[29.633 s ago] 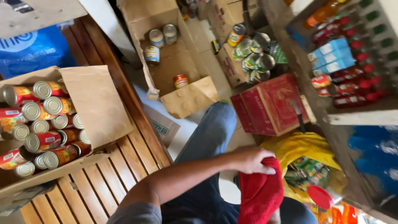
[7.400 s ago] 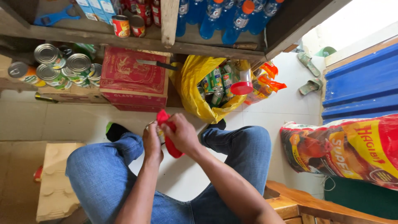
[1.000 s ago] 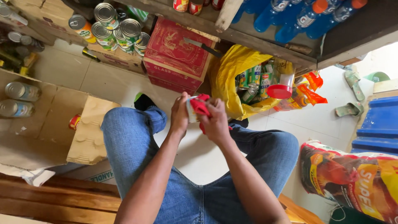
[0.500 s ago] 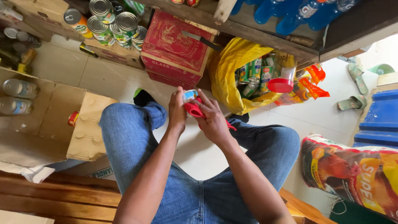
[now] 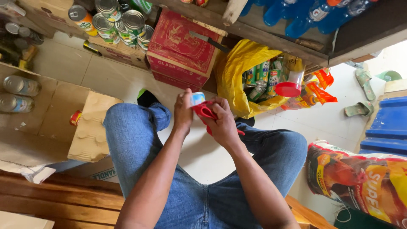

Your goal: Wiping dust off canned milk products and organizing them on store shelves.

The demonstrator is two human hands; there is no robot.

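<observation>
i see bare floor open between my knees. left hand fingers clamp a small can; right hand fingers press a red cloth on it, hiding its body. yellow bag holds cans; cardboard box, cut off at left, holds two.

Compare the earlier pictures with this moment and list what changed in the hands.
Half a minute ago one hand pressed the red cloth alone on the lap. Since then the left hand has taken up a small can, and the right hand wraps the cloth against it. Over the last second, both hands stay on the can; the red carton and yellow bag are unmoved.
</observation>
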